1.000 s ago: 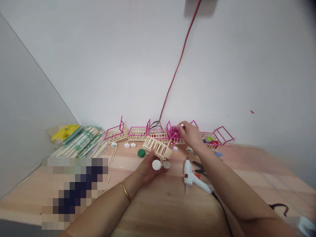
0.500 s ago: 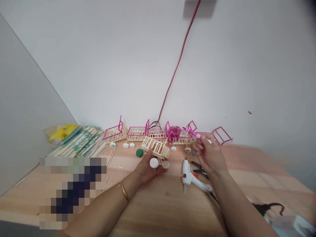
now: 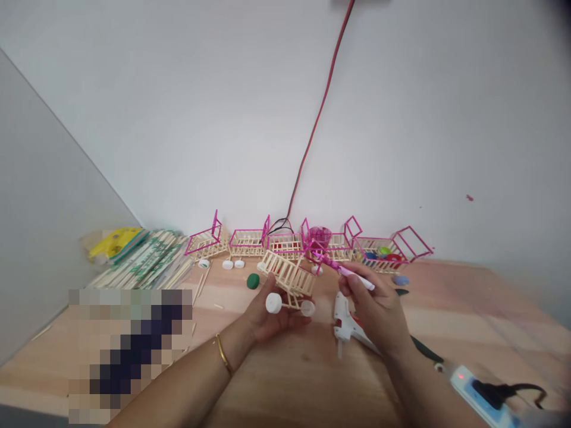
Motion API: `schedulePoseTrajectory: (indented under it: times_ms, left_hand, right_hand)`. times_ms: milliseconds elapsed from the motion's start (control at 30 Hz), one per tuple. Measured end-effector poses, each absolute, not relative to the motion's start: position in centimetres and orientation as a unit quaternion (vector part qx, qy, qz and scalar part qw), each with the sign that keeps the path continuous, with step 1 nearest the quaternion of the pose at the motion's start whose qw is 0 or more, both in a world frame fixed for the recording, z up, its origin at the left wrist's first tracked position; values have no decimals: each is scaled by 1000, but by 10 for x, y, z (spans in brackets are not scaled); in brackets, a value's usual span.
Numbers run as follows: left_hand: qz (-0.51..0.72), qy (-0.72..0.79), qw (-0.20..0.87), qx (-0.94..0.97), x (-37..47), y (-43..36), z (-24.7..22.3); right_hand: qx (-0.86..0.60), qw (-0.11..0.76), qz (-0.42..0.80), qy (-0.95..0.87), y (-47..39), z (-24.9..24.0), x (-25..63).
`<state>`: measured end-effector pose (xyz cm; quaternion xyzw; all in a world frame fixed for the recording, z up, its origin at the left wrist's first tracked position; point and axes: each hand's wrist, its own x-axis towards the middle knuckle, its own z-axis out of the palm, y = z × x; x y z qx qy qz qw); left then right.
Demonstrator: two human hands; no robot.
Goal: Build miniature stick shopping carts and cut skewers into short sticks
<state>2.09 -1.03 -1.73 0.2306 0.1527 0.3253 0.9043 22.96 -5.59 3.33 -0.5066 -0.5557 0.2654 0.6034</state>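
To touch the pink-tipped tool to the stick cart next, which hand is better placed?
Likely the right hand: it holds the pink-tipped tool, whose tip appears close to the stick cart. The left hand is busy holding that cart.

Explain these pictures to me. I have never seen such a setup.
There is no machine: a person works bare-handed, pictured by one camera worn on the head, looking forward and down. The left hand holds a small stick cart with round wheels. The right hand holds what looks like a paintbrush, pink toward its tip. On the wooden table lie a glue gun, a green cap and bundles of sticks; pink-railed carts stand in a row at the back.
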Motion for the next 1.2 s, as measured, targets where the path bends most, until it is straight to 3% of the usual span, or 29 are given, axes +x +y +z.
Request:
schedulePoseTrajectory:
  times_ms: [1200]
  left_hand:
    - [314,138,907,243,20,-11,-19]
  right_hand:
    - [-515,544,205,-630,-58,25,229]
